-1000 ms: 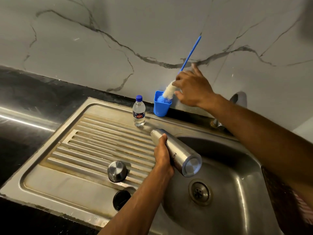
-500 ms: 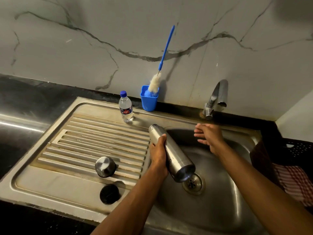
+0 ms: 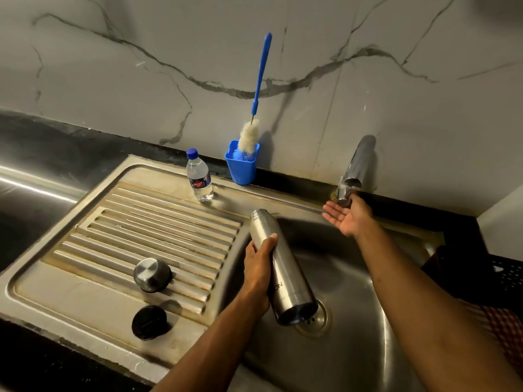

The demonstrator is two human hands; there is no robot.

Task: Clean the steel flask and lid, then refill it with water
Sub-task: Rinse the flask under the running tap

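Sink basin (image 3: 382, 321): drain (image 3: 317, 318) half hidden behind gripped flask (image 3: 280, 273).

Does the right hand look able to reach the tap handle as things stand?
Probably yes: the right hand is open, palm up, holding nothing, right beside the tap, with nothing between them. The left hand holds the flask.

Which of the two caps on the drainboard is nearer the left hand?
The steel cap, on the ridges. The black cap lies closer to the front edge, farther from the left hand.
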